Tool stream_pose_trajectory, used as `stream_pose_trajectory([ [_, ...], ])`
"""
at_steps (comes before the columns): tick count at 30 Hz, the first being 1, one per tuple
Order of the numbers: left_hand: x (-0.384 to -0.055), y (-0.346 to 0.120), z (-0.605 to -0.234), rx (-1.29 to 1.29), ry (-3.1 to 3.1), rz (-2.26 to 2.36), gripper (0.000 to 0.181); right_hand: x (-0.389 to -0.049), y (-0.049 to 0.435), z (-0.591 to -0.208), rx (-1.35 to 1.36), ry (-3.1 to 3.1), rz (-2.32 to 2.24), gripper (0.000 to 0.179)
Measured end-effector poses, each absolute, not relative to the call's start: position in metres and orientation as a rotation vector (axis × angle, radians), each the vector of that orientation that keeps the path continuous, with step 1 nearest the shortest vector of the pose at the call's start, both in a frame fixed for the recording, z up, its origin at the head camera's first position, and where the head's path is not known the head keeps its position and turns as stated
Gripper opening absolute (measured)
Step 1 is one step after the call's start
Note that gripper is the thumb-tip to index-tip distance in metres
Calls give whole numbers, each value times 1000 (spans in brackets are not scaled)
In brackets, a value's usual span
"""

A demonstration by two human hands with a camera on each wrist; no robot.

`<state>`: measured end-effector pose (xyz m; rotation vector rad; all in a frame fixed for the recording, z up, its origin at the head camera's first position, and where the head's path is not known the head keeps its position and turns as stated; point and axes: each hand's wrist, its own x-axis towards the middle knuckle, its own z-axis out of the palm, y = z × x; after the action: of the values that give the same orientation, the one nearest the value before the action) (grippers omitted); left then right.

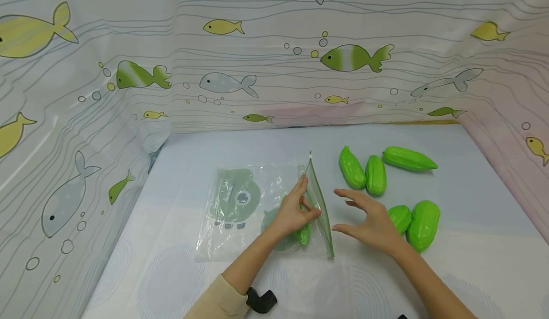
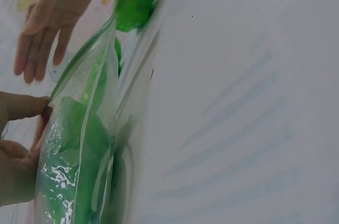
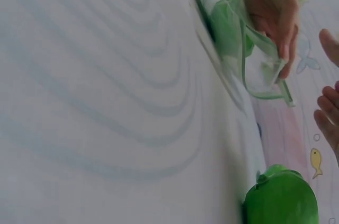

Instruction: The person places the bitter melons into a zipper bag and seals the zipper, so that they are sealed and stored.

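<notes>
A clear zip bag with a green dinosaur-like print lies flat on the table, its green-edged mouth facing right. My left hand pinches the upper layer near that mouth, and in the right wrist view the mouth gapes. Through the plastic shows a bright green toy vegetable, partly covered by the left hand. My right hand is just right of the mouth, thumb and fingers spread apart, holding nothing. Beside its wrist lie two green toy vegetables, one partly hidden by the hand.
Farther back on the right lie three more green toy vegetables: a pointed one, a stubby one and a long one. A black wrist device sits by the left sleeve. Fish-printed curtains enclose the table's back and sides.
</notes>
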<state>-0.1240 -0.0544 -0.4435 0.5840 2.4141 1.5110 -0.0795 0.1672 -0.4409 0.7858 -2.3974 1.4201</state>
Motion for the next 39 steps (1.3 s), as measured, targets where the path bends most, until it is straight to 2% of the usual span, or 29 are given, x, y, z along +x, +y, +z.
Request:
stream_pose_trajectory([
  [13, -125, -54, -443, 570, 2427, 1500, 90, -73, 184, -433, 743, -2390, 1437, 77],
  [21, -125, -56, -443, 582, 2425, 1497, 90, -64, 183, -407, 766, -2346, 1379, 72],
  [28, -124, -56, -443, 582, 2424, 1498, 90, -69, 195, -427, 765, -2335, 1376, 78],
  [35, -123, -55, -443, 572, 2404, 1517, 90, -63, 196, -415, 755, -2344, 1365, 74],
  [39, -123, -54, -445, 573, 2393, 1534, 90, -64, 205, -426, 727, -2383, 1383, 76],
])
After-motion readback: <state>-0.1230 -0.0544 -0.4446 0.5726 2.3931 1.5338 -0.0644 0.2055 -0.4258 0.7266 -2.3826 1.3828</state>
